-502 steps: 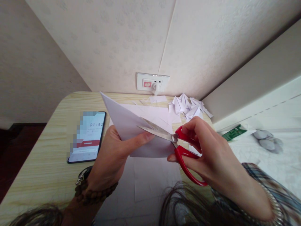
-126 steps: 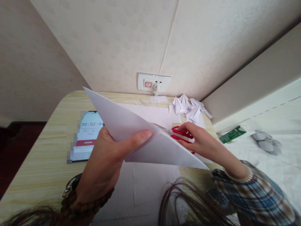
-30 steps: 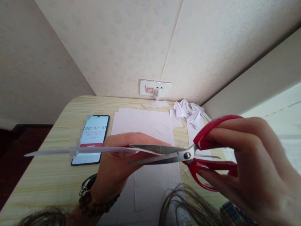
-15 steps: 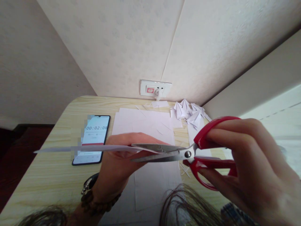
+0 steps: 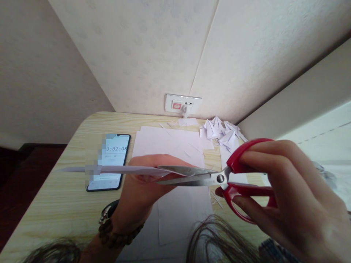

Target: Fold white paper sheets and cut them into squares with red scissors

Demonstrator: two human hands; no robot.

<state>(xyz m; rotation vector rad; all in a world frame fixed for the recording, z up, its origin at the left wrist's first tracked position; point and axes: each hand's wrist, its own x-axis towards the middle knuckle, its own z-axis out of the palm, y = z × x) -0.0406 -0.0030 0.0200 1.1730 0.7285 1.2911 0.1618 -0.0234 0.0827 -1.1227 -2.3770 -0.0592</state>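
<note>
My right hand point(image 5: 290, 182) is closed around the red handles of a pair of scissors point(image 5: 221, 178), whose blades point left and stand slightly apart. A sheet of white paper point(image 5: 131, 169), seen nearly edge-on, reaches in between the blades. My left hand point(image 5: 145, 186) pinches that paper from behind and below, close to the blade tips; part of its fingers is hidden by the paper and the blades. Dark beads and a black band circle the left wrist. Under both hands lie more white paper sheets point(image 5: 181, 215).
A phone point(image 5: 112, 157) showing a timer lies on the wooden table point(image 5: 63, 204), left of the paper. Folded paper pieces point(image 5: 219, 131) are heaped at the back right. Thin paper strips point(image 5: 216, 198) are scattered about. A wall socket point(image 5: 183, 104) holds a plug. Hair hangs into view below.
The view has shifted a little. The scissor blades stand slightly closer together, with the paper still between them. Both hands keep their holds.
</note>
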